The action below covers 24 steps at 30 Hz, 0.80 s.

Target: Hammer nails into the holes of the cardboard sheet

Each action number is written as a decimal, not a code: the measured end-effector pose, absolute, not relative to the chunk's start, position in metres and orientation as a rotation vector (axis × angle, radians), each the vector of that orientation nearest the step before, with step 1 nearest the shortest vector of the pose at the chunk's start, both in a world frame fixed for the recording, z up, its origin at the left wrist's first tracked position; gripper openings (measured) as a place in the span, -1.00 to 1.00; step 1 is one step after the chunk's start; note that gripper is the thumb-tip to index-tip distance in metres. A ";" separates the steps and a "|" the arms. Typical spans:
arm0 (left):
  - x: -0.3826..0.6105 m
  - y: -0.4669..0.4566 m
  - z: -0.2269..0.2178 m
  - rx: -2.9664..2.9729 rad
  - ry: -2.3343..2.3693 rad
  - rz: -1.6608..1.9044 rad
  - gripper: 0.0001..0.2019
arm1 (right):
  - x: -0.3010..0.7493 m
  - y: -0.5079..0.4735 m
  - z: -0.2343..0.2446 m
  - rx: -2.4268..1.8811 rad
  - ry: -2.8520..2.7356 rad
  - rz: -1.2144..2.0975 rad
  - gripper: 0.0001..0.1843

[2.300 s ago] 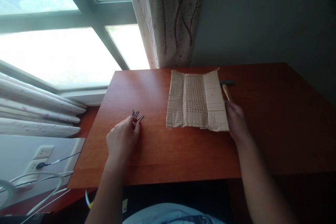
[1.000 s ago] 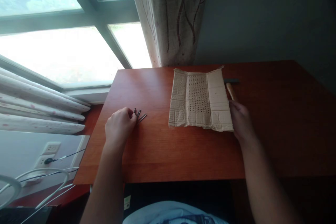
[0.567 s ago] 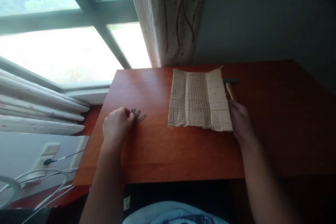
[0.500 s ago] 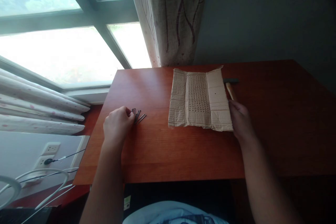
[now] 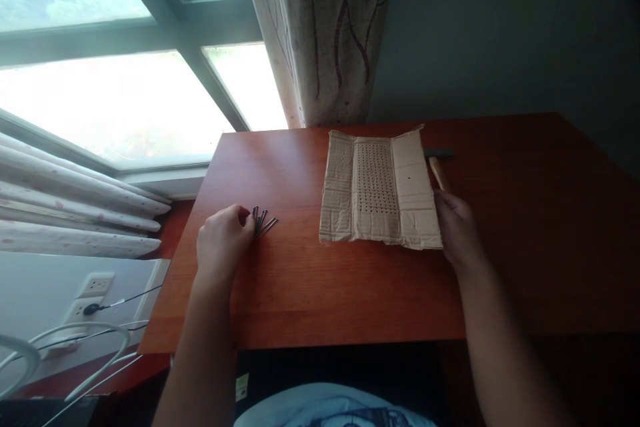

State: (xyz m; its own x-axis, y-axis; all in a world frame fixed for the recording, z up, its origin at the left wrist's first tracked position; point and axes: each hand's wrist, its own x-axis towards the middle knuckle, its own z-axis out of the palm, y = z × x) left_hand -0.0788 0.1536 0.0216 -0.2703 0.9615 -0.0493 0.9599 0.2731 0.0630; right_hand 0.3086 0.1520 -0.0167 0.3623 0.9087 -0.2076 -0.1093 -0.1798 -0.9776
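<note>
A reddish wooden table [image 5: 310,280] carries a flattened piece of cardboard [image 5: 380,190] with many small holes down its middle panel. My left hand [image 5: 223,243] rests on the table at the left, fingers curled, their tips pinching at a small cluster of dark nails [image 5: 263,220]. My right hand [image 5: 457,227] lies at the cardboard's right edge, closed round the wooden handle of a hammer [image 5: 439,167]. The hammer's dark head shows just past the cardboard's far right corner.
A patterned curtain [image 5: 325,33] hangs behind the table against a grey wall. A bright window [image 5: 110,100] fills the left. Below left are wall sockets [image 5: 90,287] with a plugged cable and white cords [image 5: 75,340]. My lap shows under the table's near edge.
My left hand has slid slightly left and closed its fingertips on the nails. My right hand stays on the hammer handle beside the cardboard.
</note>
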 end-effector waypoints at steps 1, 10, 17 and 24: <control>-0.079 0.154 0.021 1.846 2.439 0.043 -0.67 | 0.308 0.152 -0.017 -1.454 -0.769 1.091 -0.73; -0.079 0.152 0.022 1.823 2.441 0.080 -0.68 | 0.309 0.153 -0.016 -1.435 -0.766 1.103 -0.76; -0.077 0.152 0.021 1.813 2.426 0.178 -0.66 | 0.309 0.153 -0.017 -1.423 -0.766 1.134 -0.70; -0.078 0.147 0.014 1.883 2.268 0.242 -0.53 | 0.310 0.154 -0.017 -1.439 -0.765 1.116 -0.69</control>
State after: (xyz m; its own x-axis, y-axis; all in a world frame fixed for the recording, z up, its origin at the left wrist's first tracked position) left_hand -0.0780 0.1472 0.0139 -0.1795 0.9831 -0.0370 0.9530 0.1831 0.2412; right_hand 0.3096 0.1535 -0.0167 0.3464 0.9125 -0.2177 -0.1260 -0.1846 -0.9747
